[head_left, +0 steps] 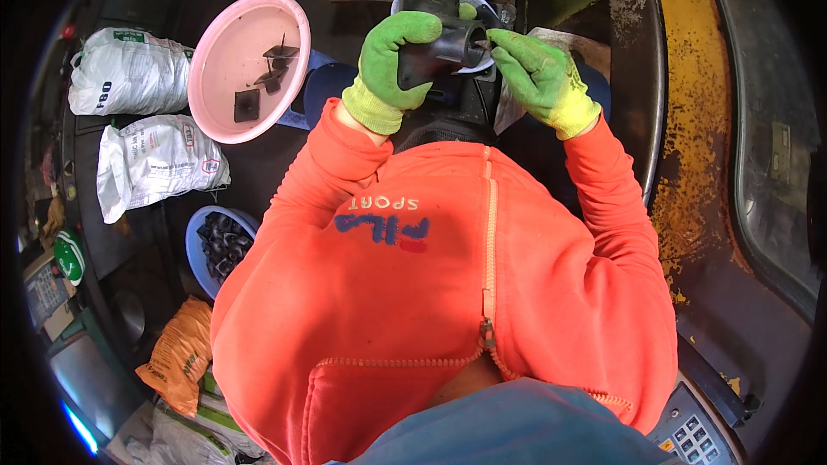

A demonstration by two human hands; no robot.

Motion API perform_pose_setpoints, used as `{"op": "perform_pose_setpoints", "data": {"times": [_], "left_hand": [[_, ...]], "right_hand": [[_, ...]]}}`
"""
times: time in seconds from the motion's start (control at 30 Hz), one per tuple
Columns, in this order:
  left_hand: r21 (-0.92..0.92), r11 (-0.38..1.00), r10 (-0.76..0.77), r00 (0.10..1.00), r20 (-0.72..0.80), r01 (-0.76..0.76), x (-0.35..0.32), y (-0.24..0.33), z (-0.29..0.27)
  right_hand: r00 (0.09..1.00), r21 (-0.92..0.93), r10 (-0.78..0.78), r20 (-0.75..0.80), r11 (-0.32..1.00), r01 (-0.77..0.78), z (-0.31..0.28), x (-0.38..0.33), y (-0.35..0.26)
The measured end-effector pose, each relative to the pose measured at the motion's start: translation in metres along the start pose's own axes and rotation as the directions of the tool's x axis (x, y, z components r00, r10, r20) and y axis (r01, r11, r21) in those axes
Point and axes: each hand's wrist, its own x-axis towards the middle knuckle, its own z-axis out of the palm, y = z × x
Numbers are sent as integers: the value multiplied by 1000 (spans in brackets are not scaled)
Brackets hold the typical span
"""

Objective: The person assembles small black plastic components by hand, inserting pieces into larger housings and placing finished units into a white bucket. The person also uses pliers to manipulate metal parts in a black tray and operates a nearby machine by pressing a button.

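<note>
gloves [392, 56]: knit cloth | black part [435, 39]: matt plastic | pink basin [233, 56]: smooth plastic

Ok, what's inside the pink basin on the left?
The pink basin holds about three small black parts with square bases, one lying apart from the others. The rest of its floor shows bare; nothing covers it.

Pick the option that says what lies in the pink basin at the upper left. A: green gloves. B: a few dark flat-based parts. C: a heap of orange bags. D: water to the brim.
B: the pink basin holds only a few dark flat-based parts, scattered on its bottom.
</note>
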Motion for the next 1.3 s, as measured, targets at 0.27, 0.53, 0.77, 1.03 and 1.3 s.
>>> {"op": "perform_pose_setpoints", "data": {"times": [0.27, 0.53, 0.77, 1.03, 1.3], "left_hand": [[37, 980, 186, 967, 176, -195, 4, 6, 6], [214, 884, 362, 898, 249, -416, 13, 5, 12], [435, 651, 460, 779, 426, -622, 20, 8, 2], [553, 255, 495, 598, 630, -793, 28, 10, -18], [393, 400, 428, 548, 719, -828, 20, -16, -5]], "right_hand": [[984, 275, 175, -20, 948, -163, 16, -6, -8], [942, 561, 335, 19, 776, -288, 25, -6, -23], [747, 818, 490, 449, 111, -565, 4, 0, -58], [712, 747, 255, 654, -363, -557, -3, 4, -39], [916, 728, 329, 228, 567, -385, -17, 29, -14]]}}
